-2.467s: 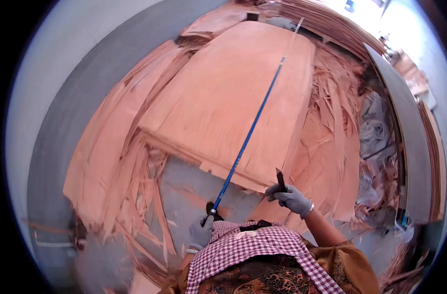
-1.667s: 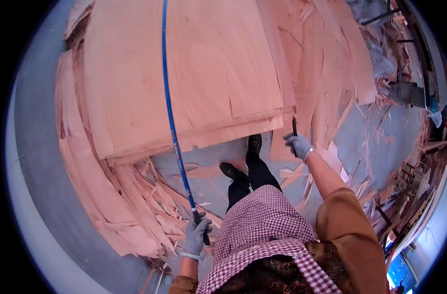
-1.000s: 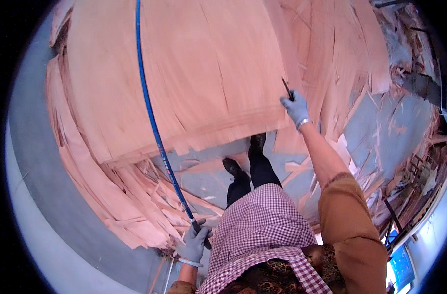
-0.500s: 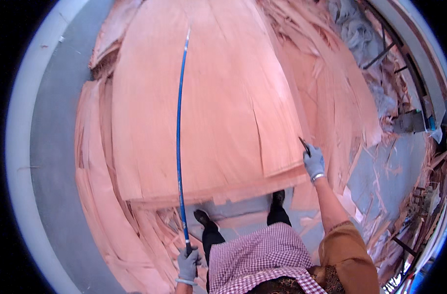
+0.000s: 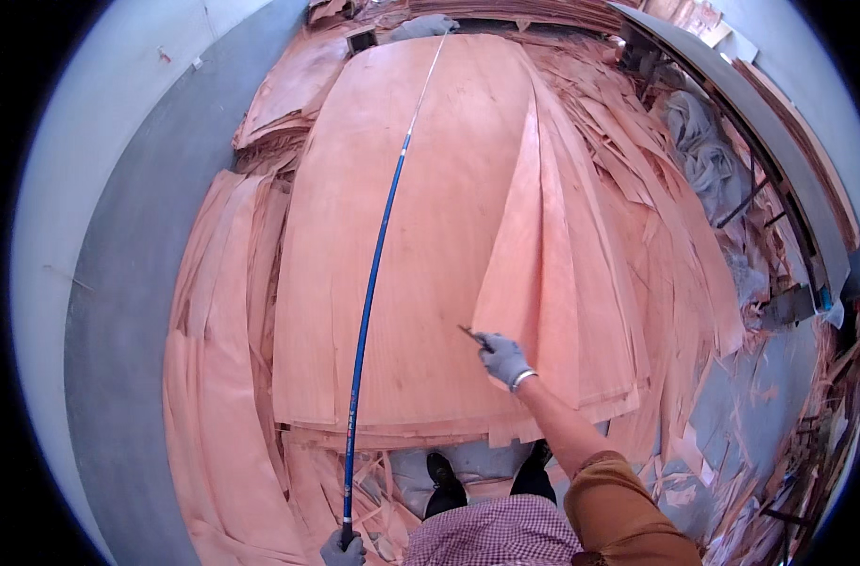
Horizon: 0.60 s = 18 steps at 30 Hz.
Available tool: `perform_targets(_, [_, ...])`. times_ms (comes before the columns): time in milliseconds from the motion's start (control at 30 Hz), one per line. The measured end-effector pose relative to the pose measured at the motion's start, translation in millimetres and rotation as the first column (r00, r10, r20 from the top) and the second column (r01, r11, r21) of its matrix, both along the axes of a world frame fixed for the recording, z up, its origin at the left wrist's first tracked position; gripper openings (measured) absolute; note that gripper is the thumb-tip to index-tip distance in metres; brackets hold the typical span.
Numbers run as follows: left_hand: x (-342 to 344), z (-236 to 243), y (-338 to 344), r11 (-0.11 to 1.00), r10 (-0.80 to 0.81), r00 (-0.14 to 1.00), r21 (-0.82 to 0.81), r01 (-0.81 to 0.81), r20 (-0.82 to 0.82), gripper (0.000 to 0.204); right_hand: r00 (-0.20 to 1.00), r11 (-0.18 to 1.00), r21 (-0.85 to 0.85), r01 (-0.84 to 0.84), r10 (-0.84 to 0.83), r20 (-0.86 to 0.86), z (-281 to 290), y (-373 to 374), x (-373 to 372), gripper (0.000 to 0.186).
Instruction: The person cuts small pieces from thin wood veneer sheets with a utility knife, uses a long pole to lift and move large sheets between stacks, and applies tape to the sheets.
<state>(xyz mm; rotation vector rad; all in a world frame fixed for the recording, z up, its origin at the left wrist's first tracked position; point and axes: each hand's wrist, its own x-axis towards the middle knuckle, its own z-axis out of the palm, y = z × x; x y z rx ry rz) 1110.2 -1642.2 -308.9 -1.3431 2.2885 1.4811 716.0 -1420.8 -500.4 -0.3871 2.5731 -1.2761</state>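
Note:
My left hand (image 5: 343, 548), in a grey glove, is closed round the lower end of a long blue pole (image 5: 367, 311). The pole's thin pale tip reaches the far end of a stack of pinkish wood veneer sheets (image 5: 383, 245). My right hand (image 5: 503, 360), also gloved, grips a small dark knife (image 5: 469, 335) whose narrow blade points left over the top sheet. Beside that hand, a loose veneer flap (image 5: 524, 274) stands lifted and creased, tapering toward the far end. Whether my fingers also pinch the flap's edge I cannot tell.
Long veneer strips (image 5: 208, 377) lie along the stack's left side. Torn scraps (image 5: 628, 170) cover the right. A grey table (image 5: 779, 160) stands at the far right, with crumpled plastic sheeting (image 5: 703, 141) by it. My shoes (image 5: 441, 469) are close to the stack's near edge.
My right hand has moved left across the stack with the knife, and the veneer at the right is now lifted and folded. The pole leans more to the right; the view has shifted.

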Motion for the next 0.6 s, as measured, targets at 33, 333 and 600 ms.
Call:
perform_targets(33, [-4,1,0,0.993,0.097,0.995,0.073,-0.096,-0.013,0.014,0.999,0.998,0.027,-0.048,0.048,-0.005,0,-15,-3,0.033])
perform_targets(333, [-8,-38,-7,0.992,0.097,0.991,0.084,-0.089,-0.094,0.018,0.888,0.923,0.065,-0.379,0.344,0.304,-13,-83,17,0.027])
perform_targets(600, [-42,-55,13,0.955,0.234,0.971,0.2,-0.218,-0.057,0.011,0.762,0.813,0.082,-0.577,0.5,0.412,-46,-79,42,0.023])
